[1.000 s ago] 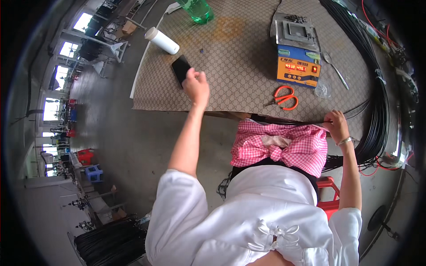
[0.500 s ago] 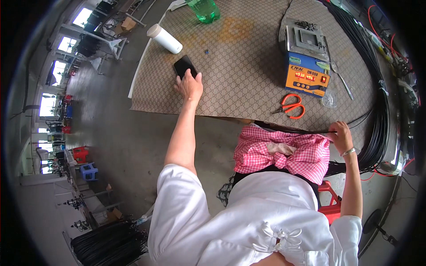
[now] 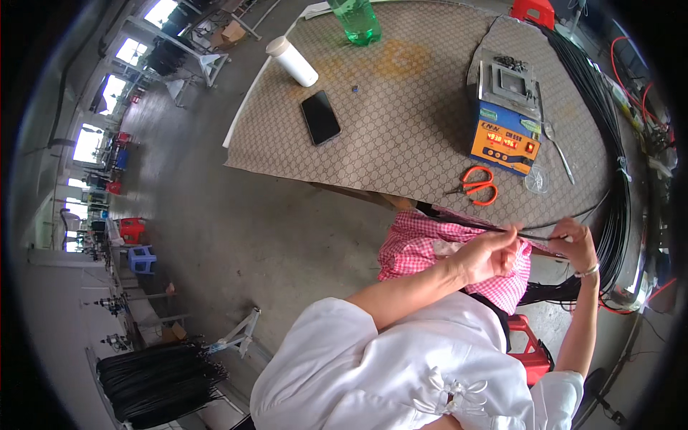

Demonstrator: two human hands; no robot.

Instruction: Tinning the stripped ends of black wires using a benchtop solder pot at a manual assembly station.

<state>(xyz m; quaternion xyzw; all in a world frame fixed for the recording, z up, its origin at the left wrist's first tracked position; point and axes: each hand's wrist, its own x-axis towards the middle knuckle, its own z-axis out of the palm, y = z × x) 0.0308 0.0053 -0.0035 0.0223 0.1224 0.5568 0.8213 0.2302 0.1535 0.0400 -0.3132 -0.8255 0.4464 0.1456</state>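
A thin black cable point(image 3: 534, 236) runs along the table's near edge, in front of my body. My right hand point(image 3: 577, 246) is closed on it at the right. My left hand point(image 3: 491, 258) has its fingers curled, with thumb and fingertips pinched at the same cable a short way to the left. Below the hands lies a pink checked cloth point(image 3: 408, 247) over my lap. On the table just beyond are orange-handled scissors point(image 3: 479, 188). A black phone point(image 3: 320, 117) lies farther left, with no hand on it.
An orange and blue solder pot point(image 3: 504, 143) with a metal top stands at the right. A spoon point(image 3: 561, 154) and a clear plastic piece point(image 3: 536, 180) lie beside it. A thick black cable bundle point(image 3: 613, 143) curves along the right edge. A white bottle point(image 3: 292, 61) and green bottle point(image 3: 356, 21) stand far left.
My left hand has left the phone and come right and nearer, to the cable by my right hand. My right hand still grips the cable. The view has shifted somewhat.
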